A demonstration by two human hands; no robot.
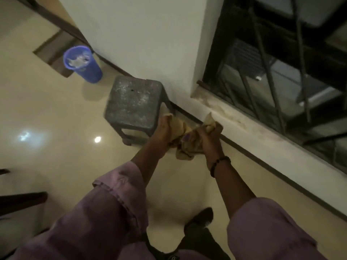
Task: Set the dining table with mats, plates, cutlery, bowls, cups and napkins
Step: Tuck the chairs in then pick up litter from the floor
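While both hands [187,136] clutch it — cloth [185,141] bunched between.

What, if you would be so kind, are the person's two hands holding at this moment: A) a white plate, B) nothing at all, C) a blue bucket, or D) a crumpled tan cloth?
D: both the left hand and the right hand have fingers curled round a crumpled tan cloth held between them above the floor, near the grey stool.
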